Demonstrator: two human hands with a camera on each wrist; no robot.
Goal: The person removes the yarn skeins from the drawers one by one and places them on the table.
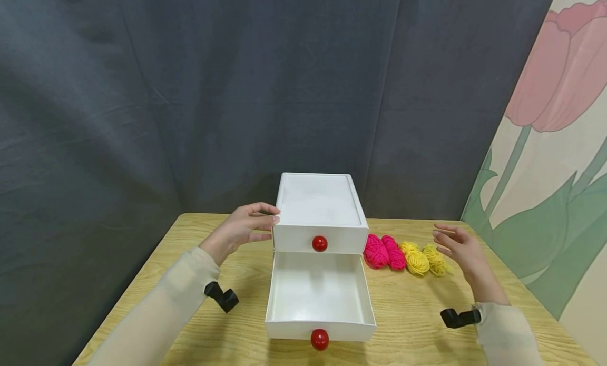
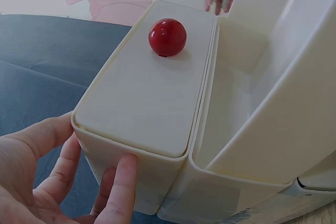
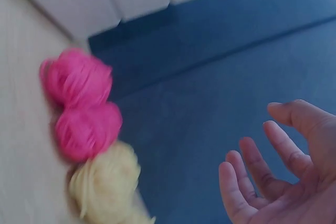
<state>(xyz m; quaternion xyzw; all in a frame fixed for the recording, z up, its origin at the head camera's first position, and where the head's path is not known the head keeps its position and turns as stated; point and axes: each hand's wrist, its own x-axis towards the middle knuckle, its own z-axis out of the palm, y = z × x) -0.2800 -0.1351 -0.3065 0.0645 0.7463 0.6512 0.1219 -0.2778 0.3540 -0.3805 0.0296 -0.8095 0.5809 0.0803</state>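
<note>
A white drawer unit stands on the table. Its top drawer, with a red knob, is pushed in. The drawer below is pulled out and has its own red knob. My left hand touches the unit's left side near the upper front corner, its fingers spread against the wall. To the right, my right hand hovers over the table with loosely bent fingers, holding nothing. Pink yarn balls and yellow yarn balls lie between it and the unit.
The wooden table ends at a dark grey curtain behind and on the left. A wall with a painted tulip borders it on the right. A black wrist mount sticks out from the left sleeve.
</note>
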